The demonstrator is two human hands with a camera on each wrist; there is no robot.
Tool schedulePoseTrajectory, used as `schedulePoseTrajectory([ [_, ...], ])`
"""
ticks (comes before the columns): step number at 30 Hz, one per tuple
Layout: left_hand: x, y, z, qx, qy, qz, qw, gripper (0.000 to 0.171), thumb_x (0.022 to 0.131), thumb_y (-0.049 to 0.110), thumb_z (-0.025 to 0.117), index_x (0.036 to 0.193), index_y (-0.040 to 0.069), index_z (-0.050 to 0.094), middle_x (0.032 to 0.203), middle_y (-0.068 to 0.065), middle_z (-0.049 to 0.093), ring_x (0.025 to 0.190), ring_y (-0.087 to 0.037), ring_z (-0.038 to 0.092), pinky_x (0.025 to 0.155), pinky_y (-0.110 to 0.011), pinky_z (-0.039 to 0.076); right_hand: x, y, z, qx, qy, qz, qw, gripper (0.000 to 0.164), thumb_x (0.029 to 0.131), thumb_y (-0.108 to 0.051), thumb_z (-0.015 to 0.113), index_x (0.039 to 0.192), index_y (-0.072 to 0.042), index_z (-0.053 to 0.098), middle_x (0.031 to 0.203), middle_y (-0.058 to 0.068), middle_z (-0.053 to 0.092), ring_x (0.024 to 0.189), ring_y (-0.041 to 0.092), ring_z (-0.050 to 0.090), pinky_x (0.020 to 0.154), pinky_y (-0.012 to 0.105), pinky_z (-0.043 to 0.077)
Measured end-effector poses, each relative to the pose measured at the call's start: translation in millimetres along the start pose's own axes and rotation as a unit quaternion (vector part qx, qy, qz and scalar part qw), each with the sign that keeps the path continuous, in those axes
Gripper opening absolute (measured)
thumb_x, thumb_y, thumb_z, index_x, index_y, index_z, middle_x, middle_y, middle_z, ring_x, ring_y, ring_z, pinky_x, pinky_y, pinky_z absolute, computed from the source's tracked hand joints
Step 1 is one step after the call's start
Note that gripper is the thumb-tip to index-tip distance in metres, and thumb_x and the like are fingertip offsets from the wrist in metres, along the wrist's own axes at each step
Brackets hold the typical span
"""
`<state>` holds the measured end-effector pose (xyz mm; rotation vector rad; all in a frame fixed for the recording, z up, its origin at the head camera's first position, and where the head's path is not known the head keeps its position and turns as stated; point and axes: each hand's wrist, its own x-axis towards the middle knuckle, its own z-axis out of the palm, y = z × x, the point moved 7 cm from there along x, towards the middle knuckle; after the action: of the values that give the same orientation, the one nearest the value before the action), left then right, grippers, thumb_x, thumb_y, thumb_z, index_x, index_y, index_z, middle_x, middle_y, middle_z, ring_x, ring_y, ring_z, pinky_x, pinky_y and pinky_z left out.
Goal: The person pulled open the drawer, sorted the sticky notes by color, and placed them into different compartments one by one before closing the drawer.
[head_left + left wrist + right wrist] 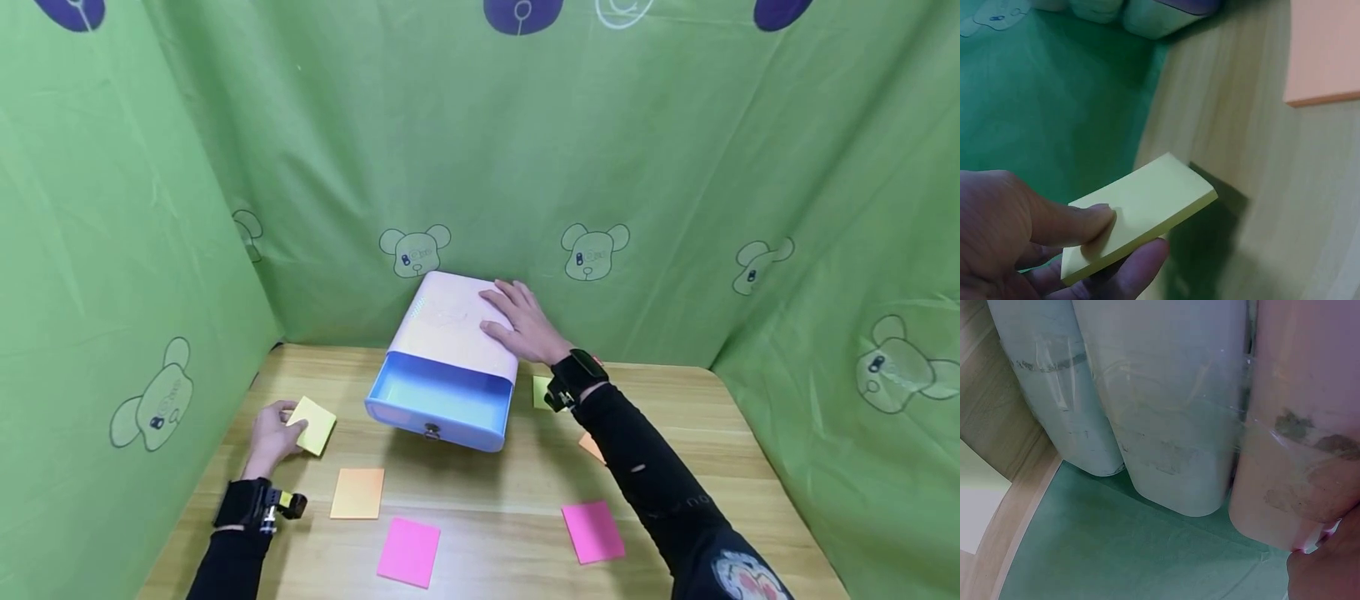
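Note:
On the left, my left hand (268,435) pinches a yellow sticky note pad (315,427). In the left wrist view the thumb lies on the pad's (1154,194) top face, with fingers beneath it. A drawer unit with a pink top (450,325) stands at the middle back. Its blue top drawer (468,435) is pulled out and shows a bare inside. My right hand (528,327) rests on the right part of the pink top, fingers spread. The right wrist view shows the unit's stacked tiers (1166,425) bound with clear tape.
An orange pad (357,493) and a pink pad (408,552) lie at the front left of the wooden table (487,542). Another pink pad (593,532), a partly hidden orange pad (591,447) and a yellow-green pad (540,392) lie at right. Green curtains (510,167) enclose the table.

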<state>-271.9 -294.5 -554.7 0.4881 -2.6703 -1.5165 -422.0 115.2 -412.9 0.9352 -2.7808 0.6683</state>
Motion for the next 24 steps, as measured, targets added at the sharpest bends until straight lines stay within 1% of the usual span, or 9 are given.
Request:
schedulePoseTrajectory([
  [4,-6.4,9.9,-6.6,-0.007,0.017,-0.013,0.9997,0.049,0.092,0.0,0.063,0.137,-0.014,0.048,0.117,-0.037,0.057,0.067,-0.019,0.067,0.061,-0.038,0.064,0.2,-0.1,-0.3,-0.001,-0.001,0.0,1.0,0.063,0.1,-0.047,0.051,0.156,-0.021,0.039,0.169,0.016,0.023,0.158,0.044,0.01,0.128,0.065,0.009],
  [7,-10.6,18.1,-12.4,-0.013,0.04,-0.023,0.9989,0.05,0.093,0.003,0.063,0.139,-0.01,0.048,0.125,-0.036,0.056,0.067,-0.017,0.066,0.065,-0.039,0.065,0.0,-0.4,-0.3,-0.001,-0.002,0.0,1.0,0.063,0.099,-0.047,0.051,0.156,-0.021,0.039,0.169,0.016,0.023,0.158,0.044,0.01,0.128,0.065,0.009],
  [9,-13.6,24.5,-16.6,-0.023,0.059,-0.024,0.9977,0.051,0.093,0.004,0.063,0.14,-0.008,0.048,0.126,-0.035,0.056,0.065,-0.016,0.066,0.064,-0.038,0.065,-0.3,-0.1,-0.1,-0.002,-0.002,0.0,1.0,0.064,0.099,-0.047,0.051,0.156,-0.022,0.039,0.169,0.016,0.023,0.157,0.044,0.01,0.127,0.065,0.01],
  [13,-19.8,39.2,-23.4,-0.046,0.088,-0.013,0.995,0.05,0.092,0.004,0.063,0.14,-0.006,0.05,0.125,-0.031,0.058,0.064,-0.014,0.065,0.059,-0.032,0.063,-0.5,1.0,0.5,-0.006,-0.001,0.0,1.0,0.063,0.099,-0.047,0.051,0.156,-0.021,0.039,0.169,0.017,0.023,0.157,0.045,0.01,0.127,0.066,0.01],
  [15,-23.8,47.3,-25.8,-0.061,0.096,-0.008,0.9934,0.049,0.093,0.004,0.063,0.139,-0.005,0.049,0.125,-0.029,0.057,0.068,-0.014,0.065,0.057,-0.029,0.062,-0.6,0.9,0.3,-0.006,-0.003,0.0,1.0,0.063,0.099,-0.046,0.051,0.156,-0.021,0.039,0.169,0.017,0.023,0.157,0.046,0.01,0.127,0.066,0.01],
  [17,-27.5,54.8,-27.7,-0.081,0.102,-0.002,0.9914,0.049,0.093,0.003,0.062,0.139,-0.004,0.049,0.125,-0.028,0.055,0.074,-0.016,0.063,0.059,-0.028,0.063,-0.4,0.7,0.3,-0.006,-0.004,-0.001,1.0,0.063,0.1,-0.046,0.051,0.156,-0.021,0.039,0.169,0.017,0.023,0.157,0.045,0.009,0.127,0.065,0.009],
  [20,-32.6,65.3,-29.7,-0.114,0.108,0.005,0.9876,0.049,0.094,0.002,0.062,0.14,-0.004,0.048,0.126,-0.022,0.052,0.082,-0.015,0.056,0.065,-0.03,0.064,-0.1,0.1,0.2,-0.004,-0.006,0.0,1.0,0.062,0.1,-0.046,0.051,0.156,-0.021,0.039,0.169,0.016,0.023,0.158,0.045,0.009,0.128,0.064,0.009],
  [22,-36.1,72.5,-30.6,-0.134,0.111,0.013,0.9846,0.049,0.094,0.002,0.062,0.14,-0.003,0.047,0.124,-0.018,0.051,0.084,-0.013,0.052,0.068,-0.03,0.064,-0.1,-0.1,-0.1,-0.004,-0.004,-0.001,1.0,0.062,0.1,-0.046,0.051,0.156,-0.021,0.04,0.169,0.016,0.023,0.157,0.045,0.009,0.128,0.064,0.009],
  [24,-39.4,79.5,-31.7,-0.151,0.117,0.02,0.9815,0.048,0.094,0.003,0.063,0.139,-0.001,0.048,0.121,-0.012,0.051,0.084,-0.011,0.051,0.068,-0.029,0.064,0.0,-0.1,-0.4,-0.001,-0.004,0.0,1.0,0.062,0.1,-0.046,0.051,0.156,-0.021,0.04,0.169,0.016,0.023,0.158,0.045,0.009,0.128,0.063,0.008],
])
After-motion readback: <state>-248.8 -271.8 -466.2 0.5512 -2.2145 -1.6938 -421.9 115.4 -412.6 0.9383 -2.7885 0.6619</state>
